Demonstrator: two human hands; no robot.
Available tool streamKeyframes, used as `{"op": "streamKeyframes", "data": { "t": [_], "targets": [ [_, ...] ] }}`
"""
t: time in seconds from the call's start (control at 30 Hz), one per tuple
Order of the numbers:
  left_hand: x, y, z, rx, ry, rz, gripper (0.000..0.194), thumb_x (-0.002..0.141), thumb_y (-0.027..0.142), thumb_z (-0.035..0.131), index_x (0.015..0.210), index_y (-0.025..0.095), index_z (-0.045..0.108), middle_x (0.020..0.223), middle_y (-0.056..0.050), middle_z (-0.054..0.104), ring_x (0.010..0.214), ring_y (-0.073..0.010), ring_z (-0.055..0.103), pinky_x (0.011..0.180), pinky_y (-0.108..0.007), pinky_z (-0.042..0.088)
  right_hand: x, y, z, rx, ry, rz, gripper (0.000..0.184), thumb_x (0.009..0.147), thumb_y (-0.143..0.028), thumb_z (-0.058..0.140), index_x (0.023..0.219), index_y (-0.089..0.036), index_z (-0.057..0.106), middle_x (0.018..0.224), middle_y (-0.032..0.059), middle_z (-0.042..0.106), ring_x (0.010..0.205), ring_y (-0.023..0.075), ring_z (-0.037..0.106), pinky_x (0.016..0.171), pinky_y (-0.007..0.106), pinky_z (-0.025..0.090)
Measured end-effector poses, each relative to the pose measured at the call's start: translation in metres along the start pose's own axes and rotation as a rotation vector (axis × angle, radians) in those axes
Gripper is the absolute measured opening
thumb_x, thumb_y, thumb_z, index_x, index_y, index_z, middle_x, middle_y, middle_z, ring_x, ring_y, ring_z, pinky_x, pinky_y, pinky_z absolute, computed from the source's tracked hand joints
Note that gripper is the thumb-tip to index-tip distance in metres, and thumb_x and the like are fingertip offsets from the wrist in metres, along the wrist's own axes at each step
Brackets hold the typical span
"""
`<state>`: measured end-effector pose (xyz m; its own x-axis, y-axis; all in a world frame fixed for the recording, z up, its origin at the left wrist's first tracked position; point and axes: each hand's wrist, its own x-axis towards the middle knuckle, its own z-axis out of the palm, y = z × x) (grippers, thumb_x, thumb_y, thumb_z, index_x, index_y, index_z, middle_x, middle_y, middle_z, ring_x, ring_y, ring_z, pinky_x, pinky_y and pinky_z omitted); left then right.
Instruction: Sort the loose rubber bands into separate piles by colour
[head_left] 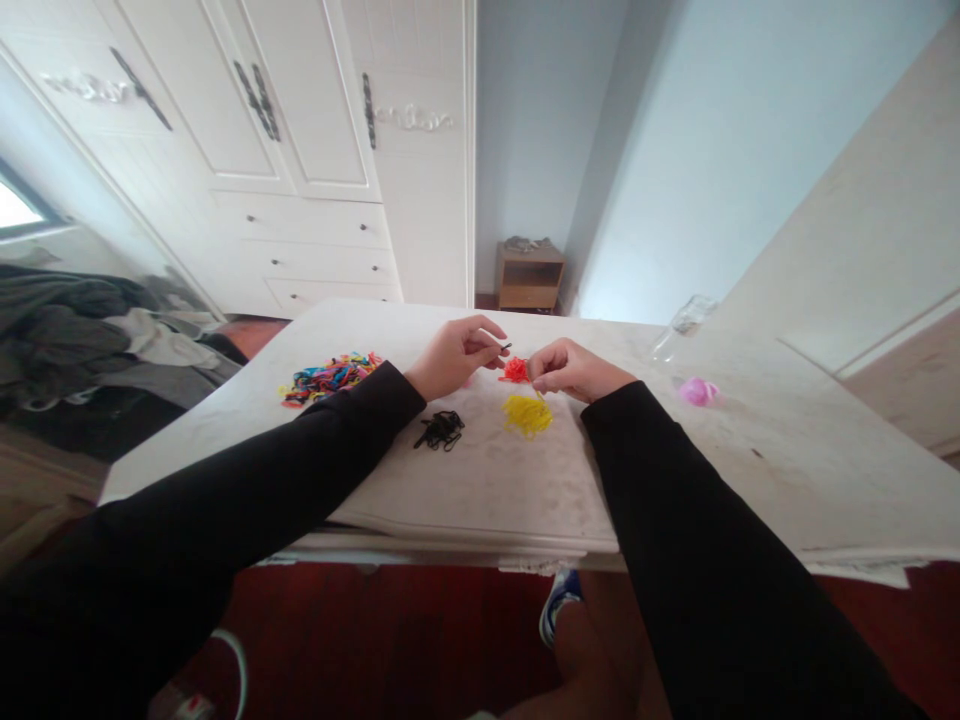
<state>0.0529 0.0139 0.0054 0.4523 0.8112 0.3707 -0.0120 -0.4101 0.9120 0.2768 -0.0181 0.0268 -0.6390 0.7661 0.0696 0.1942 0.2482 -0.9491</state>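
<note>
My left hand (461, 355) pinches a small black rubber band (506, 347) between thumb and fingertips, above the table. Close to its right, my right hand (574, 370) has its fingers pressed together, with a bit of yellow band showing under the fingertips. Between the hands lies a pile of red rubber bands (515, 371). Just below my right hand is a yellow pile (527, 415), and a black pile (441, 430) lies below my left wrist. A mixed heap of coloured bands (330, 378) sits left of my left forearm, which partly covers it.
The white table (480, 500) has a clear bottle or glass (684, 325) lying at its far right edge. A pink bundle (699, 391) lies nearer. Behind stand a white wardrobe (307, 220) and a small wooden cabinet (531, 275). Clothes (90, 330) are piled at the left.
</note>
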Motion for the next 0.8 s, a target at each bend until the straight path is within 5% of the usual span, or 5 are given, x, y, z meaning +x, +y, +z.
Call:
{"op": "streamKeyframes", "data": {
  "t": [0.27,0.5,0.8],
  "targets": [
    [0.0006,-0.0012,-0.0004,0.014,-0.004,-0.021,0.015,0.085,0.011,0.069,0.097,0.013,0.061,0.086,-0.009,0.079,0.07,-0.0147,0.075,0.066,-0.026,0.06,-0.0023,-0.0051,0.0012,-0.038,-0.051,0.08,0.02,0.068,-0.028,0.073,0.058,-0.014,0.062,0.049,-0.0066,0.045,0.048,0.0054,0.031,0.049,0.024,0.017],
    [-0.001,0.002,0.0005,0.021,-0.003,-0.035,0.016,0.084,0.009,0.068,0.098,0.013,0.06,0.086,-0.008,0.079,0.071,-0.014,0.075,0.063,-0.023,0.058,-0.0032,-0.0037,0.0027,0.235,-0.054,-0.036,0.017,0.069,-0.023,0.075,0.065,-0.014,0.061,0.049,-0.008,0.044,0.045,0.0042,0.028,0.044,0.022,0.012],
    [-0.0022,0.0033,0.002,-0.016,-0.026,0.002,0.017,0.084,0.012,0.071,0.097,0.013,0.06,0.081,-0.006,0.078,0.069,-0.0135,0.074,0.068,-0.027,0.06,-0.0053,-0.0064,0.0012,0.326,-0.039,-0.12,0.018,0.074,-0.02,0.068,0.059,-0.014,0.061,0.05,-0.0038,0.046,0.048,0.0068,0.033,0.045,0.023,0.018]
  ]
}}
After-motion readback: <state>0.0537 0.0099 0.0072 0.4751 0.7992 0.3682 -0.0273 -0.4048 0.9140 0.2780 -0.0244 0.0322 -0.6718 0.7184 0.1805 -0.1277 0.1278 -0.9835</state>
